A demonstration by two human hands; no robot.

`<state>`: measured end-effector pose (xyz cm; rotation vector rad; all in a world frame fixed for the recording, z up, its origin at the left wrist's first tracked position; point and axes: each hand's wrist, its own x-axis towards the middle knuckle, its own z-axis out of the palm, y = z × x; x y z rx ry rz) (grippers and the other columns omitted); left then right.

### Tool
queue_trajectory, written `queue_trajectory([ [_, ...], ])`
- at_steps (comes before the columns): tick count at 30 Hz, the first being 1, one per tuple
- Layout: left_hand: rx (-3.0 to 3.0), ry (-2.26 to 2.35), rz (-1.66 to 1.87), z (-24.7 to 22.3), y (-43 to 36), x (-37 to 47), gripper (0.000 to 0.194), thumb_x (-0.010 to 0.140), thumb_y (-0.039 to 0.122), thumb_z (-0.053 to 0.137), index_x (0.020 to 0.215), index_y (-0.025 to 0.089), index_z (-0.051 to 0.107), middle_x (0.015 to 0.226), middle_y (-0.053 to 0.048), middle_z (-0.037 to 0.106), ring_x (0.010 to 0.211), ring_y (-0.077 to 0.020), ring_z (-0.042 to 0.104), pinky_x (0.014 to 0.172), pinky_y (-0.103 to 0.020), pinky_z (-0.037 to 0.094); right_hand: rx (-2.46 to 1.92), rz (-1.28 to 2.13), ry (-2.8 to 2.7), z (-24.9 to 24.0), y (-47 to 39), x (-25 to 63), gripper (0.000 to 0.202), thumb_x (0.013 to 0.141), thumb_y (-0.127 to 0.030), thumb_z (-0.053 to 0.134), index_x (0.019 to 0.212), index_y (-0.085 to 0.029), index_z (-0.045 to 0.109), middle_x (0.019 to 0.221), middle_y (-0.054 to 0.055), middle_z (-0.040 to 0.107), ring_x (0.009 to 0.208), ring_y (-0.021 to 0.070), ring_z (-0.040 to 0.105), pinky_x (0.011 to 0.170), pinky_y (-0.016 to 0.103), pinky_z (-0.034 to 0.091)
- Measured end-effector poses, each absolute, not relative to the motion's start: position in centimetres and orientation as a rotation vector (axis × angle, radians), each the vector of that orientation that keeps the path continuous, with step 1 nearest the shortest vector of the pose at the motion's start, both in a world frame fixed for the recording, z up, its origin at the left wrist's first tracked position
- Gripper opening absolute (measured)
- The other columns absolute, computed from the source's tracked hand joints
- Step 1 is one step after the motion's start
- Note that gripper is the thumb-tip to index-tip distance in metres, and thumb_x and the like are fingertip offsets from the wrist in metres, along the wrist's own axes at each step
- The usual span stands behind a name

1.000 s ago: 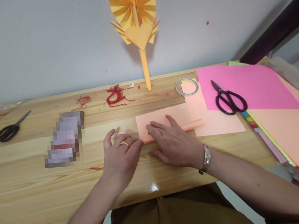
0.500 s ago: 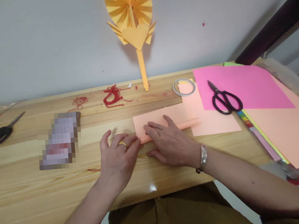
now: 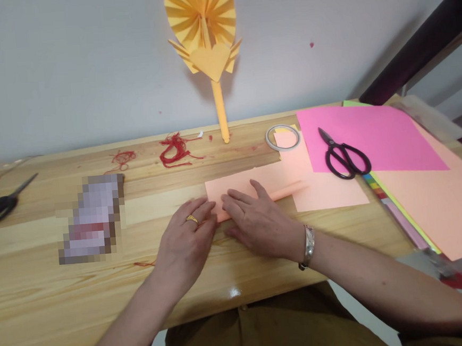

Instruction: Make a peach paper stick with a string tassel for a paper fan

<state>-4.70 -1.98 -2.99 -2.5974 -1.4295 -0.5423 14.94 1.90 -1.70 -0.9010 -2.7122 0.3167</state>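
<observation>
A peach sheet of paper [image 3: 269,172] lies before me, its near edge rolled into a thin tube [image 3: 283,190]. My left hand [image 3: 188,236], a gold ring on one finger, is closed around the tube's left end, thumb and fingertips together. Across the middle of the tube rests my right hand [image 3: 258,226], fingers spread over the paper and thumb at its near side. This hand covers part of the roll; the tube's right end sticks out past it, over another peach sheet [image 3: 328,191].
Black-handled scissors [image 3: 344,156] lie on pink paper [image 3: 380,134] at right, near a tape roll [image 3: 268,139]. Red thread [image 3: 172,155], a blurred-out rectangular object [image 3: 92,216] and second scissors [image 3: 4,206] are left. A yellow pleated paper fan [image 3: 210,57] leans against the wall.
My left fingers have curled down closer around the tube's left end; the raised index finger has come down. My right thumb has drawn nearer the roll. The view has shifted slightly.
</observation>
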Motion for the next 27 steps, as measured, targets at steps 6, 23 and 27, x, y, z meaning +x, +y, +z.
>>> queue_trajectory([
  [6,-2.643,-1.407,-0.519,-3.1,-2.0,-4.9,0.02,0.087,0.012,0.048,0.099,0.015,0.064,0.114,-0.01,0.069,0.115,-0.0247,0.058,0.104,-0.046,0.04,-0.923,0.194,-2.73,-1.7,1.8,14.5,0.021,0.095,-0.019,0.04,0.107,-0.013,0.055,0.126,0.014,0.055,0.121,0.0251,0.043,0.107,0.056,0.022],
  [23,-2.616,-1.466,-0.379,-3.1,-2.2,-4.8,0.026,0.088,0.009,0.039,0.1,0.022,0.059,0.118,-0.007,0.067,0.113,-0.0279,0.06,0.103,-0.06,0.023,-1.148,0.324,-2.837,0.5,2.7,12.5,0.013,0.088,-0.017,0.047,0.093,-0.012,0.058,0.094,0.012,0.059,0.092,0.0273,0.048,0.079,0.046,0.036],
  [27,-2.597,-1.478,-0.36,-3.4,-2.2,-4.9,0.021,0.087,0.009,0.044,0.097,0.022,0.057,0.116,-0.007,0.068,0.113,-0.0253,0.06,0.105,-0.056,0.022,-1.249,0.303,-2.824,0.4,3.3,13.5,0.026,0.094,-0.033,0.045,0.092,-0.011,0.06,0.094,0.013,0.059,0.091,0.0282,0.049,0.078,0.045,0.036],
])
